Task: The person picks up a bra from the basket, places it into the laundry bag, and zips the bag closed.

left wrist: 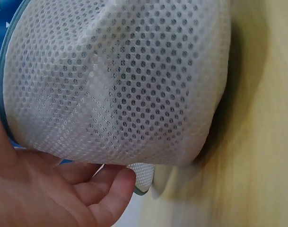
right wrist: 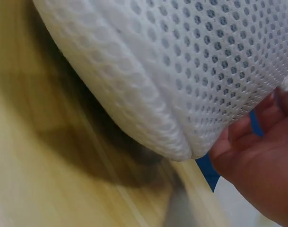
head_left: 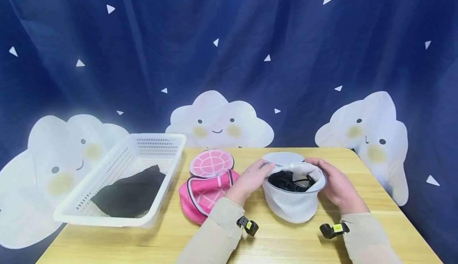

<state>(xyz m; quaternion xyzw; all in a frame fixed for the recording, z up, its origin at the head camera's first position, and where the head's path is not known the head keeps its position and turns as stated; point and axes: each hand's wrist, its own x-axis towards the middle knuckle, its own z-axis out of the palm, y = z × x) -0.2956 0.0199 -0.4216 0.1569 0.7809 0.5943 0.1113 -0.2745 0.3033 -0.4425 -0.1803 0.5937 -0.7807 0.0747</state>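
Note:
A white mesh laundry bag (head_left: 291, 204) stands on the table with its round mouth open upward, and a black bundle with thin cords (head_left: 288, 181) lies inside it. My left hand (head_left: 252, 179) grips the bag's rim from the left, its thumb over the edge and its fingers curled against the outer mesh. On the far right side, my right hand (head_left: 338, 184) holds the rim, fingers bent behind the wall. The bag's round lid (head_left: 284, 158) is folded back behind the mouth. Both wrist views show the mesh close up, with the bag's contents hidden.
Left of the bag lies a pink mesh bag (head_left: 193, 204) with its pink lid (head_left: 212, 163) folded back. A white plastic basket (head_left: 103, 221) farther left holds a folded black cloth (head_left: 130, 194). Behind the wooden table (head_left: 286, 248) hangs a dark blue curtain (head_left: 229, 69).

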